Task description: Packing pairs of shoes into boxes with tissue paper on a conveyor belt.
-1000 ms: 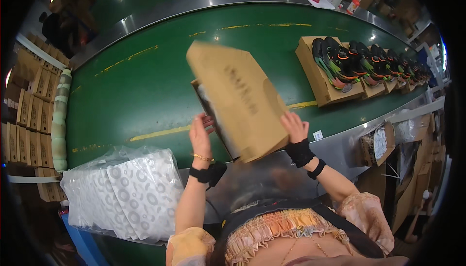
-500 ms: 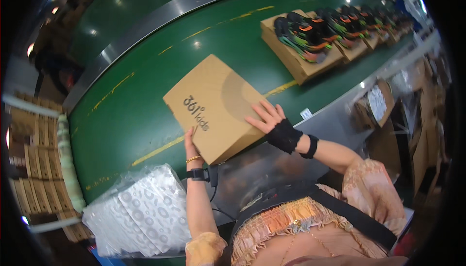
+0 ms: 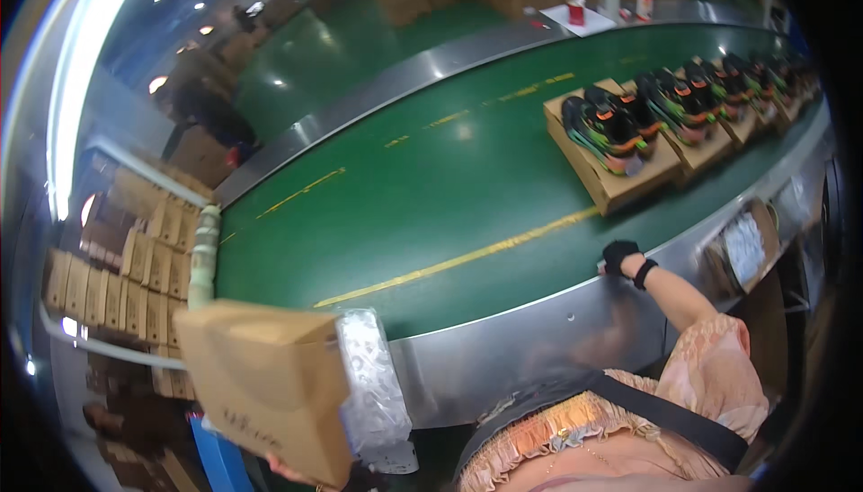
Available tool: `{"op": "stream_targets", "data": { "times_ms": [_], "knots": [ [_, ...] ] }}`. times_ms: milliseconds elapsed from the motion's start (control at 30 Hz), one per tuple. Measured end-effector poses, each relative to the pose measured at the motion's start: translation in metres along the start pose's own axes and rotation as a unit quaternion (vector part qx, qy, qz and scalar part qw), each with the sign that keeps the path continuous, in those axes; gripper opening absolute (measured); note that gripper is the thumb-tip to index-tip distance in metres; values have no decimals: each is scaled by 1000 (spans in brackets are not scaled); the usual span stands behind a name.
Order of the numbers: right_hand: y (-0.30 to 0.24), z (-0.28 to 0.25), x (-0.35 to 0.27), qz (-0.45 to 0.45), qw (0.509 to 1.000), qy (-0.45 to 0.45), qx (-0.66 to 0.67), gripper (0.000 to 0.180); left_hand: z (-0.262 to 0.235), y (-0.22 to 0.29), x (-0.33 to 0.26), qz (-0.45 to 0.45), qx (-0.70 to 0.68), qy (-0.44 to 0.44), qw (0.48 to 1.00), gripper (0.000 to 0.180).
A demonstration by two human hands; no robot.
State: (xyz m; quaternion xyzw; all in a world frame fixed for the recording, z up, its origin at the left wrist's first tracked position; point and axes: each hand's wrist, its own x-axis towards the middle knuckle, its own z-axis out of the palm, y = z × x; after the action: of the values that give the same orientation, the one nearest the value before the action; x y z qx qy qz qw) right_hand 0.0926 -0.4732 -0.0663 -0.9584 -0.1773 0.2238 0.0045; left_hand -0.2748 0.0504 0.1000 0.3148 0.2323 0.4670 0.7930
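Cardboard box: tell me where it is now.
Lower left of the head view, the cardboard box is off the green belt, held up beside the plastic-wrapped bundle.

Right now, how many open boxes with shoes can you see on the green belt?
About 5. The nearest open box holds black shoes at the belt's right side; a second and third follow. Two more crowd the far right rim, where others may be hidden.

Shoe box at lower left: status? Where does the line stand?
Done: the cardboard shoe box is closed and off the green conveyor belt. In hand: it is carried at the lower left, next to the bubble-wrap bundle; the left hand is mostly hidden beneath it, and the right hand rests on the belt's metal edge. Left: a row of shoes on open boxes waits up the belt.
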Motion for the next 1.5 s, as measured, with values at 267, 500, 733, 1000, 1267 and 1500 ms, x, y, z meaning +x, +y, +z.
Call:
{"op": "stream_targets", "data": {
  "times_ms": [267,500,733,1000,1267,1500],
  "knots": [
    [-8,13,26,48,997,-34,57,32,-5,45,-88,34,74,415,906,54],
    [12,40,19,-42,954,163,248,17,162,-63,-104,228,358,-151,893,9],
    [-19,-32,-41,-129,830,356,409,14,302,-84,-177,413,75,-586,693,40],
    [25,-94,-59,-49,823,407,394,10,326,-125,-198,457,-22,-566,685,26],
    [96,-191,-9,-24,867,477,142,24,351,-152,-191,117,90,-627,765,13],
    [97,-236,70,-1,981,190,-21,46,314,-267,-95,299,669,-463,499,50]
  ]
}}
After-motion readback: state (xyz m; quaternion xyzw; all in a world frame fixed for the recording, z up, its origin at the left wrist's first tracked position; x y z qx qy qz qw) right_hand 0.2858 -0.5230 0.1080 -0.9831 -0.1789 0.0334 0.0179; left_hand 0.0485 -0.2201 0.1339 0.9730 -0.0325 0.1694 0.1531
